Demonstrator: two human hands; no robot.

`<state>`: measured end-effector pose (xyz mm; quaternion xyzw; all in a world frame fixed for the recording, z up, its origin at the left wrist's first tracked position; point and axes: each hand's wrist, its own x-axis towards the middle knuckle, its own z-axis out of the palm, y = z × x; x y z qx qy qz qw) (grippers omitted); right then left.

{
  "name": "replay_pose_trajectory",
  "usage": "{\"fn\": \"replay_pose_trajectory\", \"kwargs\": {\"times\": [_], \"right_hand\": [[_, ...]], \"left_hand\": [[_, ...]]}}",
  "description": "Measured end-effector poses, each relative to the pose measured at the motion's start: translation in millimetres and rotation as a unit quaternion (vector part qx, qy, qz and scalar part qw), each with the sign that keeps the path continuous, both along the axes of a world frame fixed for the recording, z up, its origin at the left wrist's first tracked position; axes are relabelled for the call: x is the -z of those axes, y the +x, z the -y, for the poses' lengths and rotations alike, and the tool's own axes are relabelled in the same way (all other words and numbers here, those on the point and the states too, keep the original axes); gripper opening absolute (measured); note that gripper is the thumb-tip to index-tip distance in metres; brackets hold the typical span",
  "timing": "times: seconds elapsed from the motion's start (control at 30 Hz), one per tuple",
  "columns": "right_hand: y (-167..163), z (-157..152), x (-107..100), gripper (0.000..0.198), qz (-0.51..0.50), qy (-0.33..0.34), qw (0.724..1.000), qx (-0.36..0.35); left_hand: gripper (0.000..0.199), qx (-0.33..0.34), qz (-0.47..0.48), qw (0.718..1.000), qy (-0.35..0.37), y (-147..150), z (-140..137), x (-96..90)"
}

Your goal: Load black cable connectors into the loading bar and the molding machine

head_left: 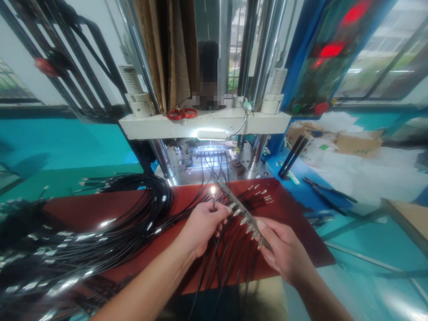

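Head view shows me the left hand (207,222) pinching a cable (213,191), the right (284,249) gripping a bar (243,208), best held steady lest its connectors (244,221) slip.

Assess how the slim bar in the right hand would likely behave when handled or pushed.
The slim bar is probably stiff: it looks straight along its length, though the right hand holds it near one end. Its metallic look suggests it may be heavy for its size. The connectors jutting from one side could make it catch if slid.
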<state>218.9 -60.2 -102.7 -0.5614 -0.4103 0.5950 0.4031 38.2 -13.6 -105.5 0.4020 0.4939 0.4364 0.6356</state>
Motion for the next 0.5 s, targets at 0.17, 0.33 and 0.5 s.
{"fn": "replay_pose_trajectory", "kwargs": {"times": [0.17, 0.33, 0.5], "right_hand": [[4, -2, 2, 0.048, 0.01, 0.011, 0.999, -0.033], [10, -6, 2, 0.052, 0.072, 0.053, 0.991, -0.103], [10, -4, 2, 0.05, 0.063, 0.06, 0.993, -0.082]], "left_hand": [[0.033, 0.001, -0.012, 1.0, 0.004, 0, 0, -2.7], [0.027, -0.01, -0.026, 1.0, 0.003, 1, -3, -6.3], [0.027, 0.018, -0.029, 0.999, 0.031, -3, -4, -5.4]]}}
